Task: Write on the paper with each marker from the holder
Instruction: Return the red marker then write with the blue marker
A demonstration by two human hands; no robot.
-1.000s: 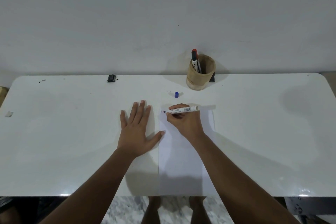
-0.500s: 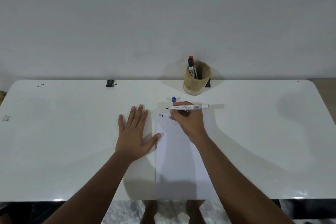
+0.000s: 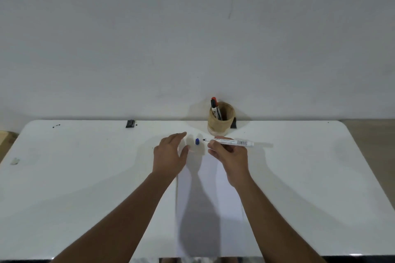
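Right fingers (image 3: 215, 145) gripping marker (image 3: 235, 142), cap (image 3: 197, 141) beside

White marker (image 3: 233, 142) uncapped, level; blue cap (image 3: 197, 141) beside tip; paper (image 3: 210, 209) flat.

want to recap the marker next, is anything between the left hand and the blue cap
Nothing visible. The left hand is open just left of the blue cap, with only bare table between them. The right hand holds the marker on the cap's other side.

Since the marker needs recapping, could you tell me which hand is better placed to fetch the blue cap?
Left hand: open, right beside the cap; the right hand holds the marker.
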